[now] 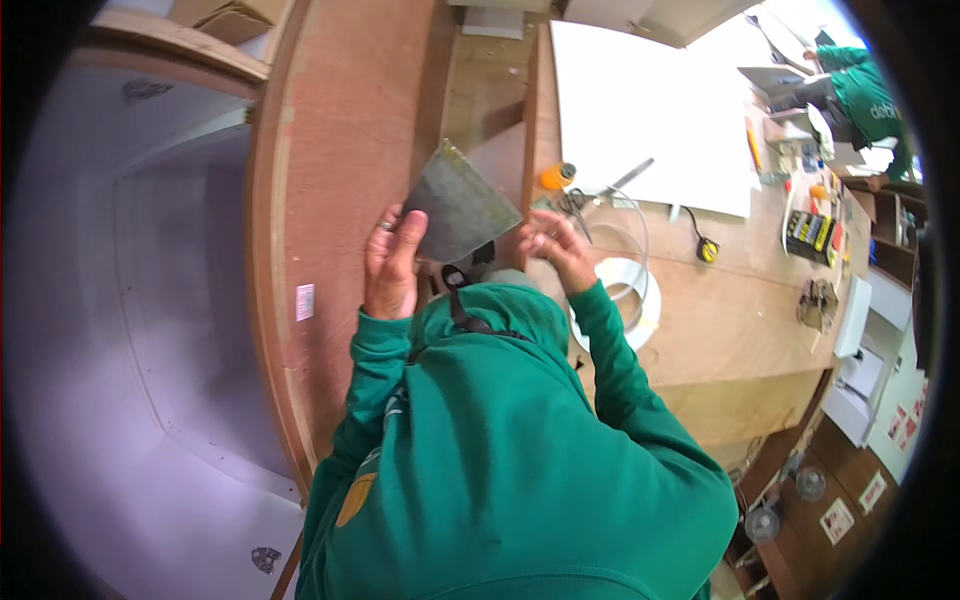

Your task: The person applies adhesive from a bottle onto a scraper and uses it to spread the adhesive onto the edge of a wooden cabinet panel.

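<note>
A flat, dark grey square plate with a worn, yellowish upper edge is tilted up in front of me. My left hand grips its left side, the thumb lying across the face and the fingers behind. Close to the plate's right corner is my right hand, its fingers curled in. Whether it touches that corner or pinches something small cannot be made out. Just beyond the right hand, on the workbench, lie black-handled scissors and an orange roll. A coil of white edging strip lies beside my right wrist.
A large white panel covers the bench's far part, with a yellow-black tape measure near it. A black-yellow box stands farther right. To my left is a wooden-framed, pale-lined cabinet. Another person in green is at the far right.
</note>
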Demonstrator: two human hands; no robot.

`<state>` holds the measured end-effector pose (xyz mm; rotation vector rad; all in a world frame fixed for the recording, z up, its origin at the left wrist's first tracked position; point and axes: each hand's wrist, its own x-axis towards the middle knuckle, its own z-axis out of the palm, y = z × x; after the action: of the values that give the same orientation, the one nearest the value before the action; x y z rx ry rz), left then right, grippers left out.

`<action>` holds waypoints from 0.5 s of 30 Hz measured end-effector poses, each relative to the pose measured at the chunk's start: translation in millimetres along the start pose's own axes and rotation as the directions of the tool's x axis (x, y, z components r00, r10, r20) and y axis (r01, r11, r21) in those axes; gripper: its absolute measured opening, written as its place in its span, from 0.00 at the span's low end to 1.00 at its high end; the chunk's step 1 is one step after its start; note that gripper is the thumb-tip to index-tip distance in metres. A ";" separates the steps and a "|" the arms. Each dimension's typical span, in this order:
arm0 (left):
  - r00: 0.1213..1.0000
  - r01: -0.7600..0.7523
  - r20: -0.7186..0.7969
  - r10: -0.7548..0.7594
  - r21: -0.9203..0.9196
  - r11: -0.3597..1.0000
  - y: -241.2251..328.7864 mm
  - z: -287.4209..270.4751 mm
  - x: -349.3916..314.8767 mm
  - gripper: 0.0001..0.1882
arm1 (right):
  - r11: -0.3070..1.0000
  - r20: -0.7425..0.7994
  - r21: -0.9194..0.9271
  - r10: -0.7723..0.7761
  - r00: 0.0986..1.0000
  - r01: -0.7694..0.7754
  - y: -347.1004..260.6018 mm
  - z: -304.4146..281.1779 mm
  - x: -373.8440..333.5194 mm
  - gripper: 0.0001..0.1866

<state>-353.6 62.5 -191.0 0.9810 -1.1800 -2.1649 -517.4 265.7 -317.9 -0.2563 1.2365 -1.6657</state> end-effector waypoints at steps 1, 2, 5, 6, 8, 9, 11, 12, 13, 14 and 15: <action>1.000 0.003 -0.003 -0.003 0.017 1.000 1.2 0.8 1.9 0.06 | 0.999 0.156 0.035 -0.045 0.987 0.040 -11.6 29.8 -2.8 0.25; 1.000 -0.019 -0.019 0.019 0.024 1.000 5.6 5.1 2.0 0.05 | 0.992 0.263 0.111 -0.088 0.961 0.060 -26.3 62.7 -5.5 0.23; 0.993 -0.088 0.077 0.086 0.016 0.996 30.1 9.5 -5.2 0.06 | 0.989 0.286 0.109 -0.123 0.950 0.096 -51.9 132.9 0.3 0.18; 0.996 -0.035 0.083 0.031 0.044 0.998 38.3 2.5 -10.5 0.11 | 0.992 0.238 -0.084 -0.074 0.968 0.096 -64.8 149.0 3.6 0.14; 0.975 -0.218 0.002 0.220 0.143 0.965 50.3 -1.1 -16.0 0.15 | 0.985 0.228 -0.101 -0.117 0.967 0.143 -83.5 178.9 8.6 0.14; 0.929 -0.345 -0.052 0.367 0.246 0.906 56.2 -4.7 -19.5 0.20 | 0.978 0.177 -0.119 -0.149 0.973 0.171 -87.3 191.4 11.9 0.15; 0.869 -0.433 -0.073 0.489 0.364 0.825 85.3 -3.8 -37.7 0.30 | 0.958 0.220 -0.175 -0.186 0.958 0.226 -82.5 198.3 24.2 0.16; 0.753 -0.522 0.105 0.650 0.697 0.491 103.8 -7.3 -46.7 0.32 | 0.959 0.251 -0.187 -0.162 0.954 0.212 -90.5 208.0 26.3 0.17; 0.644 -0.495 0.329 0.690 0.868 0.048 120.1 -12.1 -57.5 0.33 | 0.961 0.278 -0.201 -0.131 0.952 0.191 -97.8 217.4 26.0 0.17; 0.709 -0.478 0.388 0.590 0.878 -0.003 128.5 -19.7 -66.8 0.37 | 0.959 0.333 -0.216 -0.105 0.937 0.185 -100.5 224.5 26.7 0.17; 0.705 -0.471 0.374 0.603 0.882 0.003 133.4 -26.8 -69.5 0.37 | 0.956 0.346 -0.228 -0.100 0.933 0.187 -107.2 236.1 26.2 0.17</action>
<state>-279.6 28.8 -61.6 0.7409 -2.4071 -0.5103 -436.5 100.4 -133.3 -0.7745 1.1937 -1.5039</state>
